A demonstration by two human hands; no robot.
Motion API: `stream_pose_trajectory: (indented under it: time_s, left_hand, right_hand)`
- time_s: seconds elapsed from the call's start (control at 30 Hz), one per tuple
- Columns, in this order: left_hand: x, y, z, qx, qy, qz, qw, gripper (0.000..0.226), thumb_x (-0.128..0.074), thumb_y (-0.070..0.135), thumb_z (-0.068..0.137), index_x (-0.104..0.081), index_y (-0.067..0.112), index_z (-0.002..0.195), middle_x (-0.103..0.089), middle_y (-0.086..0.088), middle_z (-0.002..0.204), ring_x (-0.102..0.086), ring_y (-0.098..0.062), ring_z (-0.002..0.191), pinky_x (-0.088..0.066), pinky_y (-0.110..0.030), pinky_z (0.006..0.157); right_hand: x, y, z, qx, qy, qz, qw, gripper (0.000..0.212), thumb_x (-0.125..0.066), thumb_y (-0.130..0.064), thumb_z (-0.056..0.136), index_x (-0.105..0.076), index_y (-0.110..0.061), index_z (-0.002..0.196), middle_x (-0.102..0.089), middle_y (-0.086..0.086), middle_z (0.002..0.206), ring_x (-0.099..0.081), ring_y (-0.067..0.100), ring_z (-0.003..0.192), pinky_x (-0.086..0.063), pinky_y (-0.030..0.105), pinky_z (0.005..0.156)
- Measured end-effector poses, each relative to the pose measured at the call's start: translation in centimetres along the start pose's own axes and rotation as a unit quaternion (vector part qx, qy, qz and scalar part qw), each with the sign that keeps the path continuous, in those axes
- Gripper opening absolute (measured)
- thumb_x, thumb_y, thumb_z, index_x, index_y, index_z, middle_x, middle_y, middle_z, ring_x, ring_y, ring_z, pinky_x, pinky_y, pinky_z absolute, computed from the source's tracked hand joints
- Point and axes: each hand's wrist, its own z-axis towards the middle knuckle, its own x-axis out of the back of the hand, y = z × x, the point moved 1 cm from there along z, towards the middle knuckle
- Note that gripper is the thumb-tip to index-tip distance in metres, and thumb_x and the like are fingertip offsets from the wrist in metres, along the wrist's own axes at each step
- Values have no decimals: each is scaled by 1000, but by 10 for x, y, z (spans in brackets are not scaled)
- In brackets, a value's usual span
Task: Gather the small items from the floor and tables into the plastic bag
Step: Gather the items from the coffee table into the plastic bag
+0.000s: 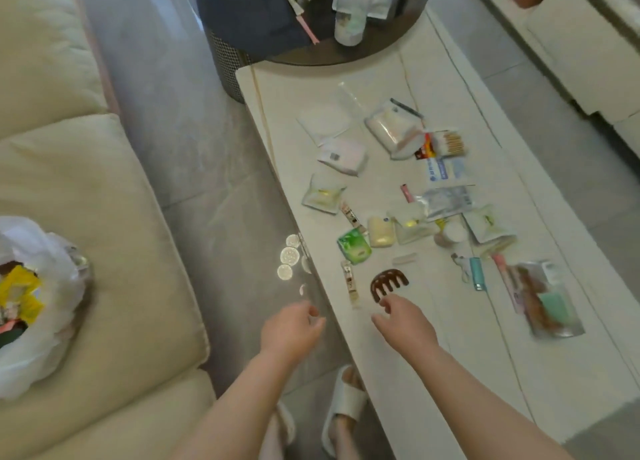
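Half-full plastic bag [31,307] on sofa [114,217], yellow packets inside.

You can read no text here. Blue print on white packet [445,170], red-and-yellow label on stick box [425,149], dark mark on pale pouch [343,155]: all too blurred for you to make out.

The right hand [403,322] is hovering at the brown hair claw [388,283] among small packets on the white table [450,373], the left hand [292,331] is hanging empty, and the plastic bag [34,303] is sitting on the sofa [104,199].
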Motion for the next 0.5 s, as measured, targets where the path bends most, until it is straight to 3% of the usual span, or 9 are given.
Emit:
stream_pose_trajectory:
  time_s: [0.2, 0.5]
  left_hand:
    - [-32, 41, 31, 11, -4, 19, 1000, 34, -45, 38, 93, -58, 22, 121, -59, 2, 121, -57, -19, 112, -47, -31, 85]
    - [-69, 67, 107, 30, -26, 83, 996, 36, -42, 39, 98, -55, 13, 119, -57, -6, 120, -57, -26, 109, -49, -36, 84]
  right_hand:
    - [14, 57, 36, -15, -1, -9, 1000, 46, -51, -29, 91, -45, -18, 135, -50, 3, 135, -50, 22, 122, -47, 36, 94]
    - [4, 65, 106, 55, -19, -110, 992, 45, -49, -26, 92, -40, -18, 136, -46, 4, 134, -43, 24, 123, -44, 35, 95]
